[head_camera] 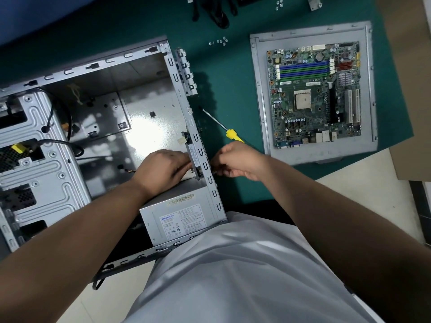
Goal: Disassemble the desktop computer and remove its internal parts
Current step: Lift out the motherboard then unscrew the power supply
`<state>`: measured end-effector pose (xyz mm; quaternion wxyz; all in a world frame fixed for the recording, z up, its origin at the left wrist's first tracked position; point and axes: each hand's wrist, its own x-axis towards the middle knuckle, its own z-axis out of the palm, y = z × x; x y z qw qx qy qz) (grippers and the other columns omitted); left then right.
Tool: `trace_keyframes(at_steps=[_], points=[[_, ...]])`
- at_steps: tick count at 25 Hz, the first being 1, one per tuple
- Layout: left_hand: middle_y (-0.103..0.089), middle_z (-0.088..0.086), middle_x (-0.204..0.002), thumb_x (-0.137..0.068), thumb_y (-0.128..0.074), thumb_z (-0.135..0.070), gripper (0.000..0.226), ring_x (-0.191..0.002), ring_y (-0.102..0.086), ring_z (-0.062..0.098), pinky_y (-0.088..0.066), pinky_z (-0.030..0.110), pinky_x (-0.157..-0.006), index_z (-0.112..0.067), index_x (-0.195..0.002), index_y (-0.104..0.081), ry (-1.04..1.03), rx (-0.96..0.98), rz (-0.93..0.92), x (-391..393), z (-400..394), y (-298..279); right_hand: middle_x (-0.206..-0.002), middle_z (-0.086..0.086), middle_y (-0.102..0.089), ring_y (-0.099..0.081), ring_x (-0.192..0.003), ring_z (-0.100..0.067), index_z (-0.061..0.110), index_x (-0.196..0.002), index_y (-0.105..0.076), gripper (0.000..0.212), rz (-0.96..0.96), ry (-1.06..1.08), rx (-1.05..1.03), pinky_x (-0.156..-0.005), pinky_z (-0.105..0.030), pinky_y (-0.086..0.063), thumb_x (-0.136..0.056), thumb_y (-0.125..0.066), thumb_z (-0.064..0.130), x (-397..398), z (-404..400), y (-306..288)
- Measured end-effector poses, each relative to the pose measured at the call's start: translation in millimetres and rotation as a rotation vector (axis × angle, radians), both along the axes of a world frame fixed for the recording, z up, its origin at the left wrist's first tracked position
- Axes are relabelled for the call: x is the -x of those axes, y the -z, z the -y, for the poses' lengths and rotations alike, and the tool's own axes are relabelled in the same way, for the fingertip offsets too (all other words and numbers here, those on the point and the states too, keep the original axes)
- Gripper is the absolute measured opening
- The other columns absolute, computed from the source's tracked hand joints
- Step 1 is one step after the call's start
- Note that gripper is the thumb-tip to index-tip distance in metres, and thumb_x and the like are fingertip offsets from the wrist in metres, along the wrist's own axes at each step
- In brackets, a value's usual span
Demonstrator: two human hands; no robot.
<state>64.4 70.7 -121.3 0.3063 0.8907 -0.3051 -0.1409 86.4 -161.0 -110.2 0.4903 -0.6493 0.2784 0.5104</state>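
The grey computer case (98,66) lies open on its side on the green mat. Its power supply (179,217) sits in the near corner, by my body. My left hand (163,169) reaches inside the case and grips the rear fan (194,152) that stands against the rear wall. My right hand (238,162) is outside that wall, fingers curled and pinching something small and dark at the wall; what it is I cannot tell. A yellow-handled screwdriver (229,132) lies on the mat just beyond my right hand. The removed motherboard (314,94) rests on the case's side panel (261,89).
Loose screws (219,41) lie on the mat behind the case, with more screws (279,4) further back. Black cables (217,12) lie at the mat's far edge. The drive cage (35,159) with black wires fills the case's left end.
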Motion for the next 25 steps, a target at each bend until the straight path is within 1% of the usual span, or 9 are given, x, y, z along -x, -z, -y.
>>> trace_keyframes(at_steps=[3,5,8,11,15,19,21,23,25], points=[[-0.07,0.008,-0.074,-0.098,-0.043,-0.031,0.038,-0.064,-0.067,0.032,-0.056,0.037,-0.066,-0.008,-0.088,-0.071,-0.002,0.006,0.014,0,-1,0,-0.068,-0.002,-0.071,-0.06,-0.047,-0.004,0.012,-0.083,-0.065,0.009,-0.199,-0.082,0.0,-0.044,-0.012,-0.044,-0.089,-0.071,0.01,-20,-5,-5],[-0.069,0.008,-0.074,-0.098,-0.044,-0.031,0.037,-0.063,-0.067,0.032,-0.056,0.036,-0.065,-0.009,-0.088,-0.071,-0.001,0.009,0.023,-1,-1,0,-0.066,-0.001,-0.071,-0.058,-0.046,-0.003,0.013,-0.081,-0.064,0.012,-0.188,-0.123,0.02,-0.043,-0.012,-0.042,-0.089,-0.073,0.011,-23,-7,-4],[-0.069,0.008,-0.072,-0.097,-0.045,-0.03,0.036,-0.062,-0.066,0.031,-0.055,0.035,-0.063,-0.008,-0.087,-0.071,-0.002,0.017,0.036,-1,0,0,-0.063,-0.002,-0.069,-0.057,-0.049,-0.008,0.011,-0.08,-0.067,0.01,-0.019,-0.179,0.022,-0.045,-0.017,-0.044,-0.089,-0.071,0.011,-12,-6,1],[-0.069,0.008,-0.071,-0.097,-0.045,-0.03,0.036,-0.061,-0.067,0.031,-0.055,0.035,-0.063,-0.008,-0.086,-0.072,-0.005,0.021,0.038,-1,2,0,-0.069,-0.007,-0.07,-0.061,-0.061,-0.016,0.014,-0.074,-0.068,0.014,0.214,-0.239,0.018,-0.057,-0.028,-0.047,-0.086,-0.069,0.007,3,1,6],[-0.069,0.009,-0.071,-0.098,-0.045,-0.03,0.036,-0.061,-0.066,0.032,-0.056,0.035,-0.062,-0.008,-0.086,-0.071,-0.014,0.031,0.046,-1,1,0,-0.077,-0.005,-0.073,-0.063,-0.066,-0.012,0.02,-0.077,-0.068,0.023,0.386,-0.158,-0.034,-0.065,-0.033,-0.05,-0.086,-0.072,0.0,21,7,12],[-0.069,0.009,-0.072,-0.098,-0.045,-0.03,0.035,-0.061,-0.067,0.032,-0.056,0.036,-0.063,-0.008,-0.087,-0.071,-0.013,0.04,0.035,-1,1,0,-0.088,0.004,-0.071,-0.062,-0.078,-0.011,0.015,-0.09,-0.072,0.012,0.753,-0.317,0.061,-0.074,-0.026,-0.052,-0.084,-0.077,0.006,39,12,16],[-0.069,0.009,-0.072,-0.098,-0.045,-0.03,0.035,-0.061,-0.067,0.032,-0.056,0.036,-0.063,-0.008,-0.087,-0.07,-0.016,0.045,0.034,-1,1,0,-0.095,0.003,-0.067,-0.059,-0.084,-0.01,0.011,-0.098,-0.071,0.015,0.886,-0.407,0.116,-0.078,-0.022,-0.048,-0.084,-0.077,0.009,44,11,17],[-0.068,0.009,-0.071,-0.098,-0.045,-0.03,0.035,-0.061,-0.066,0.032,-0.056,0.036,-0.063,-0.008,-0.088,-0.07,-0.016,0.046,0.034,-1,0,-1,-0.098,0.001,-0.069,-0.062,-0.087,-0.013,0.01,-0.1,-0.071,0.016,0.881,-0.386,0.116,-0.08,-0.023,-0.05,-0.085,-0.077,0.008,45,10,17],[-0.068,0.009,-0.07,-0.097,-0.046,-0.029,0.033,-0.059,-0.066,0.032,-0.056,0.036,-0.062,-0.008,-0.088,-0.07,-0.015,0.048,0.043,-1,1,-2,-0.095,-0.001,-0.074,-0.069,-0.086,-0.018,0.015,-0.096,-0.073,0.013,0.709,-0.245,0.064,-0.08,-0.029,-0.055,-0.087,-0.076,0.006,42,10,16]])
